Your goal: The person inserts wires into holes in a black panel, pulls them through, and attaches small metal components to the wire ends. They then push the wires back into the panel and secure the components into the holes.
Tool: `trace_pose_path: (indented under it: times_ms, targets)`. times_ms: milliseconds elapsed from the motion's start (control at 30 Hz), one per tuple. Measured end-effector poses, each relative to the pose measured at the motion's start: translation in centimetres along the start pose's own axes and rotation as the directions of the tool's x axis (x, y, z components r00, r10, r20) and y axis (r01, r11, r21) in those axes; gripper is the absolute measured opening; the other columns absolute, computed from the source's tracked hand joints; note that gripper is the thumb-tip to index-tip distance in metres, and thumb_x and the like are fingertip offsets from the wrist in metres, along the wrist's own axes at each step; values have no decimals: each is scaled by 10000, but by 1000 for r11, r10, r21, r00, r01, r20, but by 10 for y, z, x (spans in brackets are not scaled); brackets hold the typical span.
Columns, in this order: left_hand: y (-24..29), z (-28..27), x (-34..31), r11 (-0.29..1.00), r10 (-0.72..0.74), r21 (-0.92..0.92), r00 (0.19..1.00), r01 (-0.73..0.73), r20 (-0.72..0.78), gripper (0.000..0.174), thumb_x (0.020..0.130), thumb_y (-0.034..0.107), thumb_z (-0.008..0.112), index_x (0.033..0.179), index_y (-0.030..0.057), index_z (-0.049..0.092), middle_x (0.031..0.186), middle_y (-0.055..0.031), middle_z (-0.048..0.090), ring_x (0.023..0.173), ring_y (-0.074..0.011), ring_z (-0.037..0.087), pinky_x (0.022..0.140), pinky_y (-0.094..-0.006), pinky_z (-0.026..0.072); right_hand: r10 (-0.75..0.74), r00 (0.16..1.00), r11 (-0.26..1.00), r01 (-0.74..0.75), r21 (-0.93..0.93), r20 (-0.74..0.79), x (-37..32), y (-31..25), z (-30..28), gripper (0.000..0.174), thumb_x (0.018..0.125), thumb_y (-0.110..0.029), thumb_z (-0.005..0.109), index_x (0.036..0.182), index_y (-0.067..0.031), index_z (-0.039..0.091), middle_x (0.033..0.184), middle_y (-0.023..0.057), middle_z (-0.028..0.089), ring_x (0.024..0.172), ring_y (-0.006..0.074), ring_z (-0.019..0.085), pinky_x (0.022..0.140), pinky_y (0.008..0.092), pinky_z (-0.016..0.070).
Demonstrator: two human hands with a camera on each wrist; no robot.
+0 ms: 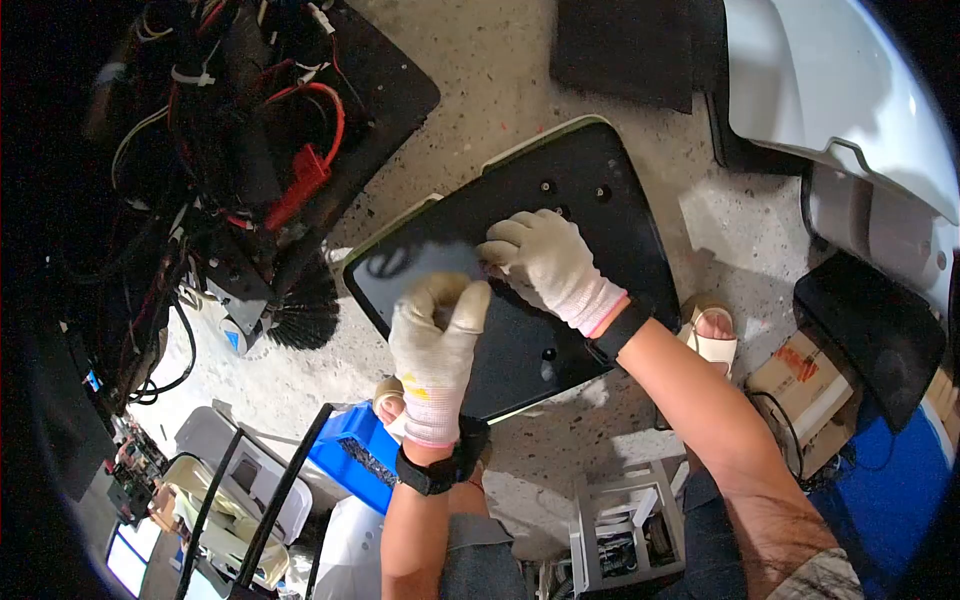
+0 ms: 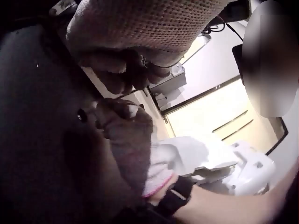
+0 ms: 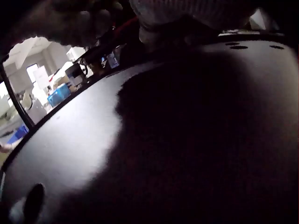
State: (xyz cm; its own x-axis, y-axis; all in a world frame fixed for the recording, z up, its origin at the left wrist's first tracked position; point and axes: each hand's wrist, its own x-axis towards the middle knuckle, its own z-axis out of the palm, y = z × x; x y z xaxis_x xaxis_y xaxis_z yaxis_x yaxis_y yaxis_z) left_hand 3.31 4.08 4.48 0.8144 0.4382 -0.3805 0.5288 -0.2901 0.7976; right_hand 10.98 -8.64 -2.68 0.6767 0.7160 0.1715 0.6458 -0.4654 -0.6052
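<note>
The black panel [image 1: 620, 250], a flat piece with rounded corners and a pale edge, lies at a slant in front of the person, above the speckled floor [image 1: 470, 90]; whether it rests directly on the floor cannot be told. Both gloved hands are at its middle and left portions. The right hand [image 1: 550, 262] reaches over the panel with its fingers bent and close together, the fingertips directed down at the dark surface; in the left wrist view they lie just beside a round recess [image 2: 81, 115]. Whether they pinch a small part cannot be told. The left hand [image 1: 436, 345] is over the panel's near left portion, its fingers curved toward the thumb with a gap between them; the panel's surface is beneath, and whether anything is held is unclear. Two further recesses [image 1: 575, 190] lie beyond the right hand. To the panel's left are a black round brush [image 1: 303, 312] and a red connector [image 1: 300, 185] among dark wiring; a blue bin [image 1: 340, 462] is near the left forearm.
</note>
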Motion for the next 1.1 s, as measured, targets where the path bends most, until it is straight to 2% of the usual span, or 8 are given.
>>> trace_pose_path:
  times_ms: [100, 267, 367, 567, 633, 800, 1033, 1100]
  targets:
    - [-7, 6, 8, 815, 494, 363, 869, -451, -29, 240, 716, 134, 698, 921, 35, 624, 760, -98, 605, 676, -215, 578, 639, -293, 453, -105, 991, 987, 114, -113, 77, 0, 1, 2, 124, 718, -203, 552, 827, -172, 600, 877, -23, 576, 817, 170, 562, 670, 307, 445]
    - [5, 7, 5, 982, 159, 85, 984, -166, 85, 256, 725, 122, 674, 966, 52, 622, 887, -136, 596, 813, -273, 594, 704, -332, 469, -138, 988, 984, 145, -107, 74, -8, 5, 10, 145, 745, -198, 531, 866, -164, 604, 923, -20, 575, 846, 172, 563, 685, 302, 449]
    - [-15, 3, 12, 834, 528, 157, 848, -529, 53, 198, 744, 119, 650, 931, 54, 635, 767, -141, 585, 717, -270, 601, 638, -336, 470, -144, 987, 984, 151, -90, 72, -4, 6, 6, 142, 745, -192, 534, 868, -158, 597, 924, -12, 573, 852, 183, 563, 694, 310, 454]
    - [-10, 3, 3, 849, 349, 419, 937, -322, 12, 189, 822, 160, 596, 981, 69, 640, 614, -82, 594, 570, -207, 597, 560, -305, 470, 196, 979, 977, -191, 93, -47, -4, -4, 9, 185, 662, -159, 622, 842, -140, 584, 862, 22, 576, 821, 219, 567, 695, 333, 466]
    - [8, 10, -1, 986, -168, 2, 984, 168, 64, 284, 874, 223, 556, 1109, 67, 591, 610, -73, 607, 555, -117, 593, 524, -254, 464, 172, 985, 983, -171, 72, -15, -4, -2, 10, 207, 653, -148, 649, 851, -135, 591, 827, 26, 574, 794, 229, 571, 672, 338, 469]
    - [4, 11, -2, 923, -176, -319, 972, 217, 153, 371, 931, 248, 465, 1225, 22, 485, 628, -66, 610, 490, -81, 529, 492, -199, 442, 83, 997, 994, -83, 66, 6, -3, -2, 8, 237, 622, -140, 674, 843, -131, 589, 793, 22, 577, 762, 223, 574, 635, 332, 463]
    - [-19, 7, 20, 772, 584, 289, 811, -567, 30, 221, 767, 52, 606, 986, 60, 635, 766, -105, 617, 685, -225, 597, 648, -294, 477, -113, 993, 985, 110, -129, -14, -2, 0, 10, 110, 712, -185, 542, 805, -145, 587, 838, 0, 578, 776, 179, 562, 639, 307, 442]
    - [-16, 10, 16, 852, 493, 193, 870, -487, 20, 166, 716, 63, 648, 882, 59, 653, 755, -110, 606, 673, -273, 587, 620, -317, 470, -112, 994, 984, 109, -141, -11, -4, 0, 11, 108, 718, -189, 536, 805, -151, 588, 851, -2, 584, 775, 175, 562, 634, 299, 439]
